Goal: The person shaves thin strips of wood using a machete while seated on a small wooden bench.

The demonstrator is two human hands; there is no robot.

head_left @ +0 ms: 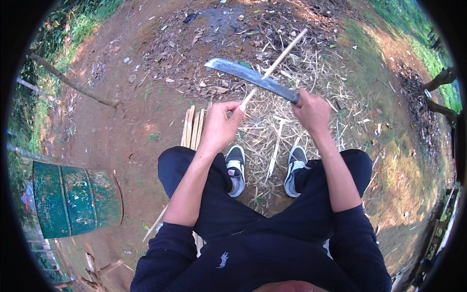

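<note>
Here's the pale stick (286,52), held out in midair ahead of the knees, slanting up and to the right, its near end down at the left hand (223,121). Across it comes the long knife (248,73), broad blade lying over the stick's lower part, tip out to the left; whether the edge is biting into the wood, I can't tell. On the left, thumb and index finger are pinched together on the stick's near end, no gap to speak of. Over to the right hand (314,111), and those fingers are wrapped closed around the knife's dark handle, most of it hidden in the fist.

Below the 2 hands, a scatter of pale shavings (258,131) spreads over the ground, running in between 2 grey-and-white shoes (235,168). Just beside the left knee, a group of pale wooden strips (190,127) lies side by side, partly covered by the leg. Farther out, brown dead leaves (209,82) litter the bare earth, a worn green drum (80,199) sits well off to the left, and green plants (78,29) fill the far left edge.
</note>
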